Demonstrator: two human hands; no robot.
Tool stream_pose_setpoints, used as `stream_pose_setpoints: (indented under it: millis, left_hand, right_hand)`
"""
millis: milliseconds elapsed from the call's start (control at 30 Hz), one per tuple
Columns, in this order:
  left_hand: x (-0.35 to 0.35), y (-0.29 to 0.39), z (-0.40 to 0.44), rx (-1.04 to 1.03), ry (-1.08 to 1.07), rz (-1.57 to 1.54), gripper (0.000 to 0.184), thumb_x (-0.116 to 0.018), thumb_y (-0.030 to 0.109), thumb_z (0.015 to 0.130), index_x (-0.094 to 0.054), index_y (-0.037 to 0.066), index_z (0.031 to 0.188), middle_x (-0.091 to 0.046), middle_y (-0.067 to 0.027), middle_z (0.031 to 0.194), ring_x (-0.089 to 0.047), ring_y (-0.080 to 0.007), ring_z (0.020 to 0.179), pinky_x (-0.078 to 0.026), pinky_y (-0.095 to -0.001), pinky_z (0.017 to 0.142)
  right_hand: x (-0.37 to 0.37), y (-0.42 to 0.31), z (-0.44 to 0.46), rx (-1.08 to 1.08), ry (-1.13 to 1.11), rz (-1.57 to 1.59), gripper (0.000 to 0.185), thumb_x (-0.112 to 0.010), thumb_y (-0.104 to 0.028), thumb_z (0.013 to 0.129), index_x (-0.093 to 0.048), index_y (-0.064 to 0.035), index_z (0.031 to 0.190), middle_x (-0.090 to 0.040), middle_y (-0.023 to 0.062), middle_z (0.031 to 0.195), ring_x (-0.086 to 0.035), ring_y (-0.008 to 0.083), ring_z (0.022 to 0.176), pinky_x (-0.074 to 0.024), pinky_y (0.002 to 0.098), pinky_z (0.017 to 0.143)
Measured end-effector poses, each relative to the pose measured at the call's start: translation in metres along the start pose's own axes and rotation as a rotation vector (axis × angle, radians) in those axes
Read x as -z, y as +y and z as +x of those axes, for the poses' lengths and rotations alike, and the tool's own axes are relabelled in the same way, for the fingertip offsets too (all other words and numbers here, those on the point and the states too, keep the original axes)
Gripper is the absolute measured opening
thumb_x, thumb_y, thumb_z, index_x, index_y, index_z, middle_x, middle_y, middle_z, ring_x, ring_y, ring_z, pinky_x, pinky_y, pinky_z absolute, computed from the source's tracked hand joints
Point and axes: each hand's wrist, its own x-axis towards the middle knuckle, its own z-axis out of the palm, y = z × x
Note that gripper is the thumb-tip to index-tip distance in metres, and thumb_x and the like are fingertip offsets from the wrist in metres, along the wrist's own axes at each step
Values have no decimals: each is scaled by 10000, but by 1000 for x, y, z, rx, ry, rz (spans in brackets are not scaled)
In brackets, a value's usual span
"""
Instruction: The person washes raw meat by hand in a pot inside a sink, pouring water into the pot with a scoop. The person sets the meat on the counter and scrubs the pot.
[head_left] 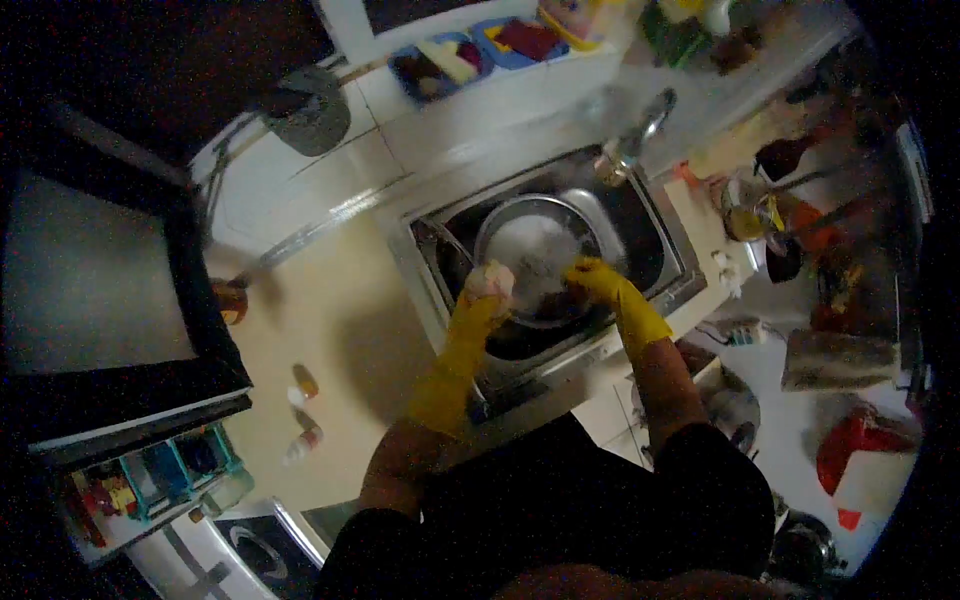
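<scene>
A round metal basin [540, 243] with whitish, cloudy water in it sits inside the steel sink [640, 235]. Yellow rubber gloves cover both of my hands. At the basin's left edge, my left hand [487, 308] is closed around a pale pinkish, crumpled thing, perhaps a sponge or cloth [494, 280]. My right hand [598, 282] is over the basin's right side with its fingers curled in. Blur and dim light hide whether those fingers grip the rim or something small.
A faucet [655, 120] rises behind the sink. Small bottles [303, 440] are on the cream counter to the left. Blue trays [440, 68] stand on the back ledge. A microwave-like box [100, 280] is at far left; jars and utensils [745, 215] crowd the right.
</scene>
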Motion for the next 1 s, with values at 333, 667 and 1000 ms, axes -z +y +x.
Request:
stream_pose_setpoints:
  millis: [333,667,1000]
  left_hand:
    - [-35,59,-108,-650,755,156,505,-603,239,896,-427,78,1340,-541,-94,1199,-566,-229,1027,-487,-346,837]
    - [-36,8,-71,-812,840,338,528,-580,204,902,-396,61,1375,-498,-129,1290,-537,-269,1100,-471,-359,907]
    - [45,-80,50,-15,964,562,500,-600,228,893,-439,110,1351,-486,-99,1324,-498,-255,1165,-448,-394,952]
  right_hand:
    - [9,-3,30,175,261,565,323,-585,-406,905,-677,-106,979,-670,18,929,-580,128,740,-452,273,577]
    - [-2,-24,84,19,591,-627,523,-625,-451,801,-636,-76,1165,-602,183,1206,-575,365,1109,-461,439,915]
    - [-28,-14,111,440,237,-124,418,-603,-283,868,-572,-50,1214,-615,109,1191,-588,271,1066,-454,384,937]
